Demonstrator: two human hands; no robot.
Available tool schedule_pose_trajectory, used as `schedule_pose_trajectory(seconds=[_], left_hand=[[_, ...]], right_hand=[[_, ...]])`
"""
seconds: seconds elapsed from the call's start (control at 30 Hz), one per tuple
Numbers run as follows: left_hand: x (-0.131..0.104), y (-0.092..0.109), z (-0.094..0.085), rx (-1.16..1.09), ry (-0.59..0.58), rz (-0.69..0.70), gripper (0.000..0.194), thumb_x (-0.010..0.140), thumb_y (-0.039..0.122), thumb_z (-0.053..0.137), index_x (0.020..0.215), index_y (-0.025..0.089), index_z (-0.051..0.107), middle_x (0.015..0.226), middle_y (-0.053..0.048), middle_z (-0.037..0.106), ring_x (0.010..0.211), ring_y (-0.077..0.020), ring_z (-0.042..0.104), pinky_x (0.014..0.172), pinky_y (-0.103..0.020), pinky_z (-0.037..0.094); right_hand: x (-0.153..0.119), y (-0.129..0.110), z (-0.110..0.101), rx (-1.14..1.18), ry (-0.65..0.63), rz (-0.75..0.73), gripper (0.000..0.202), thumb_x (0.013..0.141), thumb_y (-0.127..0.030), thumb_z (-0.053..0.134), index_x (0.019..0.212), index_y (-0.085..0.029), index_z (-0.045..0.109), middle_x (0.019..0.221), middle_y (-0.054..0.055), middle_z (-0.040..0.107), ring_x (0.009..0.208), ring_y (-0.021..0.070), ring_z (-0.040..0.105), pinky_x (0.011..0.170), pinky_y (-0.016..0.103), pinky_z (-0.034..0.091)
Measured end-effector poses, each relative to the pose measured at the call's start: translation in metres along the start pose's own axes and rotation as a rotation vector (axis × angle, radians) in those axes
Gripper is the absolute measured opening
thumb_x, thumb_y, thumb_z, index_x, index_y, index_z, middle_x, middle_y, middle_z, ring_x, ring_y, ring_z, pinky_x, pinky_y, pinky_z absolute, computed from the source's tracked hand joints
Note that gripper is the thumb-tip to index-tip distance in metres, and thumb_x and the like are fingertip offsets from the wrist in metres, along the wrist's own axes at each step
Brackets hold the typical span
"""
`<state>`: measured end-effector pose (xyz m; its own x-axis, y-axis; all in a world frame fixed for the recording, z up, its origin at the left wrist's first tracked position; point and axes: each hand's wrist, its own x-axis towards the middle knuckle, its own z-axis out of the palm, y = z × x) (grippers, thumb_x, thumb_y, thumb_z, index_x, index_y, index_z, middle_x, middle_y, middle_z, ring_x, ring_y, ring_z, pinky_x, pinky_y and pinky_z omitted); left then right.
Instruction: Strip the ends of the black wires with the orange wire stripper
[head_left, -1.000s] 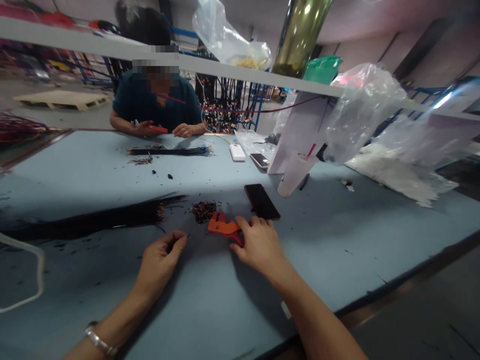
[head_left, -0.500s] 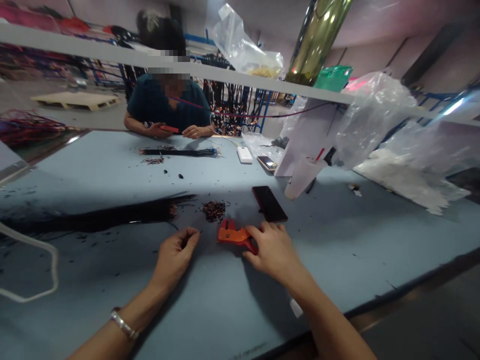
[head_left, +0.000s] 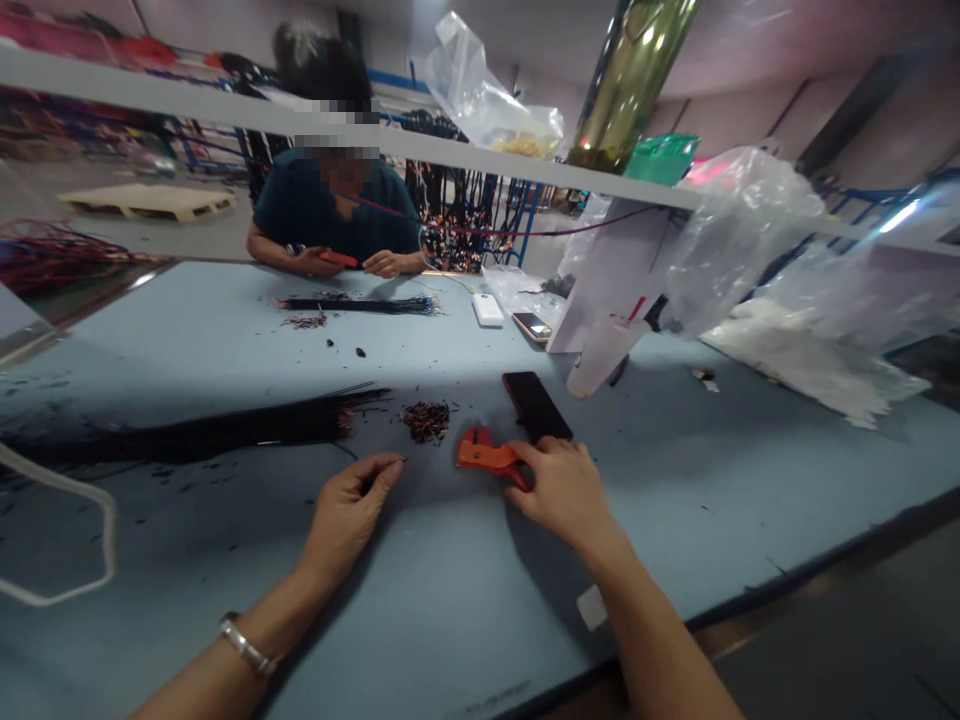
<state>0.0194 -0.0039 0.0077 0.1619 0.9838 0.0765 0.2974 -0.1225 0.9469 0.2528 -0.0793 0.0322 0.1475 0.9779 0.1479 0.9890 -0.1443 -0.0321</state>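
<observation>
Between the thumb and fingertips of my left hand [head_left: 352, 505] is a thin black wire [head_left: 346, 453], its short end poking out past the fingers. My right hand [head_left: 559, 490] is closed around the handles of orange and red wire strippers [head_left: 491, 456], whose jaws point left toward the wire end, some way apart from it. A small pile of stripped insulation bits [head_left: 426, 422] lies just beyond the gap between my hands. To the left stretches a long bundle of black wires [head_left: 225, 432], with copper-coloured ends facing the pile.
A dark phone [head_left: 537, 405] lies just beyond my right hand, near a plastic cup [head_left: 600, 355] with a red straw. Across the table a person [head_left: 337, 215] holds a red tool by another wire bundle [head_left: 360, 305]. A shelf [head_left: 480, 155] crosses above; a white cable [head_left: 109, 530] loops at left.
My right hand has drawn the wire strippers to the right, away from my left hand. The wire's end now shows beyond my left fingertips; my left hand has hardly moved.
</observation>
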Motion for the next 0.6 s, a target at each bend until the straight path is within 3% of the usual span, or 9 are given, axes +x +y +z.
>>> schedule_pose_trajectory(seconds=[0.13, 0.3, 0.4, 0.6], left_hand=[[0.0, 0.0, 0.0, -0.014, -0.017, 0.003, 0.031, 0.071, 0.046, 0.063, 0.08, 0.018, 0.072, 0.082, -0.005, 0.074, 0.082, -0.0226, 0.064, 0.075, -0.03, 0.049], [0.001, -0.005, -0.001, -0.001, -0.018, 0.028, 0.031, 0.073, 0.046, 0.062, 0.082, 0.018, 0.072, 0.083, -0.004, 0.073, 0.083, -0.0219, 0.063, 0.077, -0.029, 0.048], [0.001, -0.009, -0.001, -0.002, -0.031, 0.051, 0.031, 0.075, 0.045, 0.061, 0.084, 0.018, 0.072, 0.083, -0.004, 0.072, 0.083, -0.0214, 0.063, 0.076, -0.028, 0.048], [0.0, -0.005, -0.002, -0.001, -0.05, 0.029, 0.034, 0.074, 0.046, 0.062, 0.084, 0.016, 0.072, 0.086, -0.006, 0.073, 0.086, -0.0233, 0.063, 0.077, -0.029, 0.047]], right_hand=[[0.008, -0.01, 0.007, 0.06, -0.007, -0.053, 0.049, 0.07, -0.042, 0.069, 0.116, -0.028, 0.063, 0.094, 0.009, 0.066, 0.09, 0.0267, 0.059, 0.077, 0.036, 0.034], [0.011, 0.014, 0.004, 0.059, 0.052, 0.075, 0.05, 0.073, -0.043, 0.065, 0.12, -0.028, 0.061, 0.097, 0.008, 0.065, 0.089, 0.026, 0.06, 0.075, 0.035, 0.035], [0.018, 0.026, -0.001, 0.001, 0.023, 0.142, 0.048, 0.073, -0.044, 0.064, 0.118, -0.027, 0.062, 0.094, 0.009, 0.065, 0.085, 0.0266, 0.061, 0.074, 0.036, 0.035], [0.048, 0.028, -0.003, 0.001, -0.063, -0.011, 0.044, 0.071, -0.04, 0.068, 0.113, -0.026, 0.066, 0.093, 0.01, 0.065, 0.088, 0.0272, 0.061, 0.075, 0.035, 0.036]])
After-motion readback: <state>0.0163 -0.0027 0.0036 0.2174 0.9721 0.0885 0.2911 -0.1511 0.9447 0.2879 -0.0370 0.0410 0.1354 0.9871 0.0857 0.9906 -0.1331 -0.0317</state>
